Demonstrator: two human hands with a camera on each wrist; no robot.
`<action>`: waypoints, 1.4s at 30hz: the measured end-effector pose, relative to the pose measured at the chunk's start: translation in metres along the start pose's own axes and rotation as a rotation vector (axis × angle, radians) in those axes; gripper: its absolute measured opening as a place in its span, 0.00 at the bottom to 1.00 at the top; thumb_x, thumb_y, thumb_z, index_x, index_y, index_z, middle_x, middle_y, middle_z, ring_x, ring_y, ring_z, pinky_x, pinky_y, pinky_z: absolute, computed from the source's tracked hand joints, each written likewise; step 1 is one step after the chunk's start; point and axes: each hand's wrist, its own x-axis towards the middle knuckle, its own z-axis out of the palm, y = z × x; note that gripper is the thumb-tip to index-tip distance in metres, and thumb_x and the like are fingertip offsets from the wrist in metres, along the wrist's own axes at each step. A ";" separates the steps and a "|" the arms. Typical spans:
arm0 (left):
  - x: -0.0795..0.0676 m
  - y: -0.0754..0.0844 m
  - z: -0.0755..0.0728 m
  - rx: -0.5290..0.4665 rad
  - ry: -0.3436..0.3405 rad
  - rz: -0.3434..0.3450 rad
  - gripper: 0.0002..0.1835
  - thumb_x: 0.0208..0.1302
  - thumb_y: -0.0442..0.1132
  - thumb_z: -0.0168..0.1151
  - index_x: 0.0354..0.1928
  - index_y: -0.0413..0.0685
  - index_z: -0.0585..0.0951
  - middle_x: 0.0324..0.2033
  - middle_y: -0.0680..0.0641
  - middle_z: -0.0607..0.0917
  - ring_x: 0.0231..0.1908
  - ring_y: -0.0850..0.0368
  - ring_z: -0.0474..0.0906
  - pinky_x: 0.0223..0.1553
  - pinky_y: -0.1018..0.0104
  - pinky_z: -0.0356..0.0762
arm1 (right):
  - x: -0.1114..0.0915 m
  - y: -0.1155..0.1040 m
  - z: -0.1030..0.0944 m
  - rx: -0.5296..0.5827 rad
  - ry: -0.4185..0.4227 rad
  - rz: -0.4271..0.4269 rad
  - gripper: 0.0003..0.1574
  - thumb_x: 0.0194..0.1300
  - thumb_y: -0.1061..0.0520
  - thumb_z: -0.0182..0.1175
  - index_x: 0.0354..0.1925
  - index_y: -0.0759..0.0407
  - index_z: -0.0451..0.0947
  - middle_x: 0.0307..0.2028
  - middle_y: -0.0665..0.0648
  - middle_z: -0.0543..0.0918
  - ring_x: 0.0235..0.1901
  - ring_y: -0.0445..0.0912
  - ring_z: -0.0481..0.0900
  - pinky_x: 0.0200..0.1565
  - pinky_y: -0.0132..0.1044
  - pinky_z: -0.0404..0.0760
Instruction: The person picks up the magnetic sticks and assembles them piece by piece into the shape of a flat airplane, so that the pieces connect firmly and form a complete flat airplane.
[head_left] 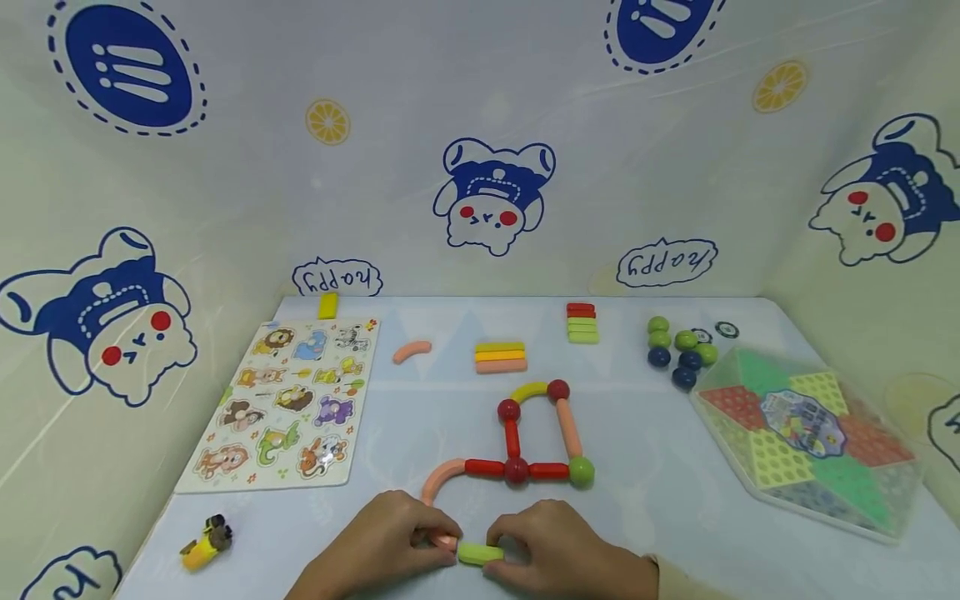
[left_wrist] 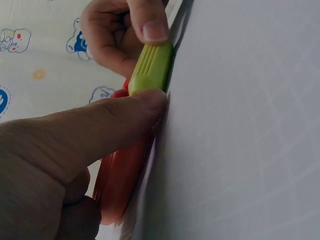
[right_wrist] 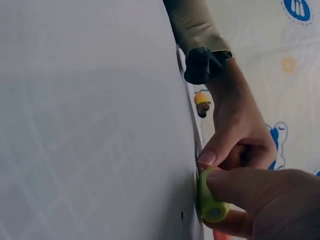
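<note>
In the head view, at the near side of the tabletop [head_left: 637, 521], the left hand [head_left: 390, 533] and right hand [head_left: 551, 542] pinch, respectively, a partly hidden pink rod [head_left: 446, 542] and a light-green rod [head_left: 480, 554], end facing end, probably to line them up.

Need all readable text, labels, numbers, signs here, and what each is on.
"happy", upside down: left bubble on the backdrop.
"happy", upside down: right bubble, same backdrop.
Box label: too blurred to read.
Lower-left bubble: cut off, unreadable.
Right-edge bubble: cut off, unreadable.
</note>
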 end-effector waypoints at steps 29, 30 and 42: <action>0.002 0.001 0.003 0.041 0.041 0.066 0.03 0.60 0.49 0.64 0.34 0.70 0.83 0.23 0.75 0.76 0.22 0.81 0.66 0.27 0.86 0.65 | 0.008 -0.008 0.016 0.089 0.060 0.076 0.25 0.58 0.32 0.57 0.49 0.40 0.80 0.11 0.35 0.60 0.12 0.28 0.58 0.14 0.26 0.57; 0.002 0.001 0.004 0.040 0.045 0.066 0.03 0.60 0.48 0.64 0.34 0.69 0.84 0.23 0.75 0.76 0.23 0.81 0.67 0.27 0.86 0.65 | 0.007 -0.009 0.016 0.091 0.052 0.070 0.24 0.58 0.32 0.57 0.49 0.39 0.81 0.11 0.35 0.60 0.12 0.27 0.58 0.14 0.26 0.57; 0.004 0.002 0.006 0.054 0.057 0.094 0.02 0.59 0.49 0.64 0.30 0.66 0.82 0.21 0.73 0.73 0.21 0.81 0.64 0.26 0.86 0.63 | 0.005 -0.014 0.020 -0.026 0.191 0.178 0.25 0.51 0.26 0.58 0.29 0.42 0.73 0.11 0.35 0.58 0.12 0.29 0.56 0.15 0.25 0.56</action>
